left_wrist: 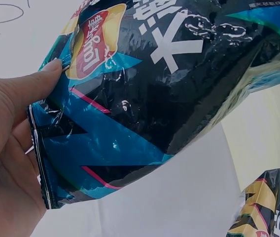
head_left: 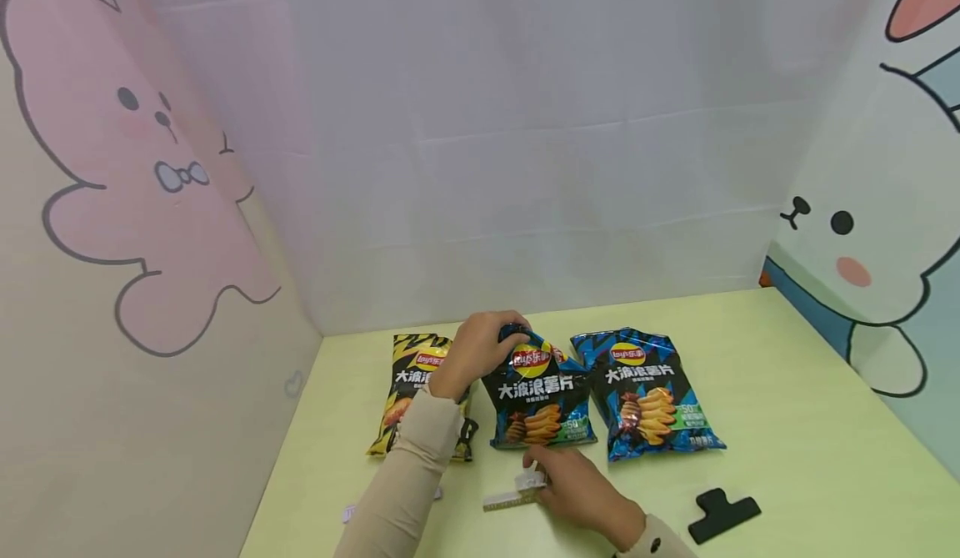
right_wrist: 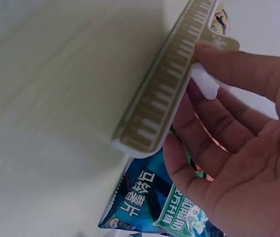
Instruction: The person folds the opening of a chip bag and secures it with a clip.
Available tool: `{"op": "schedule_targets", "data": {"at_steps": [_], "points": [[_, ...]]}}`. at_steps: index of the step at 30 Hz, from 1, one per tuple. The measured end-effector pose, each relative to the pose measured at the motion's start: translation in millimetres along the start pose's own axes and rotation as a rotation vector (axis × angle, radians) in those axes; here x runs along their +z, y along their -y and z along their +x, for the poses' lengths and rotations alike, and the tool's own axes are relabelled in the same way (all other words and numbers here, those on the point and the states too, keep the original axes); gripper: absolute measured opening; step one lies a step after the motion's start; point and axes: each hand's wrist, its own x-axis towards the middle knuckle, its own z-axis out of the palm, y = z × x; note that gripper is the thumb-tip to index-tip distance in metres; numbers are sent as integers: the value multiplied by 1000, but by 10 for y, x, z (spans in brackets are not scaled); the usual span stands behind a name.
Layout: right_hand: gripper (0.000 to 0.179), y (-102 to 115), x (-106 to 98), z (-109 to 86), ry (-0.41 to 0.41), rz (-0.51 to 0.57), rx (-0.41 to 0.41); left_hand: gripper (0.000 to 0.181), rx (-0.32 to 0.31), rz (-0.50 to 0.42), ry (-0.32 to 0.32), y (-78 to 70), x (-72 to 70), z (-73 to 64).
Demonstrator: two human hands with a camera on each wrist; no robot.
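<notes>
My left hand (head_left: 474,351) pinches the top edge of the middle blue-and-black chip bag (head_left: 542,391). In the left wrist view the thumb lies on the front of this chip bag (left_wrist: 130,118), beside its crimped seal. The bag's top is lifted and bent over. In front of it, my right hand (head_left: 581,491) holds a white and gold bag clip (head_left: 507,501), patterned like piano keys. The right wrist view shows my thumb on the tab of the clip (right_wrist: 162,98), with fingers behind it.
To the right lies another blue chip bag (head_left: 652,408). A yellow-and-black chip bag (head_left: 408,374) is partly behind my left arm, with a black clip (head_left: 468,434) at its side. Another black clip (head_left: 723,515) lies front right. A pale purple item (head_left: 349,513) shows beside my left sleeve.
</notes>
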Motion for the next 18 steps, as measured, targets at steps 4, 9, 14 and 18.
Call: {"op": "schedule_targets", "data": {"at_steps": [4,9,14,18], "points": [[13,-4,-6,14,11,55,11,17,6,-51,10,6,0,7],[18,12,-60,16,-35,73,24,17,-7,-107,4,30,1,6],[15,24,-153,5,-167,-17,-10,16,-3,-119,-1,41,16,14],[15,39,-197,0,-252,-87,3,15,4,-127,-2,40,21,17]]}}
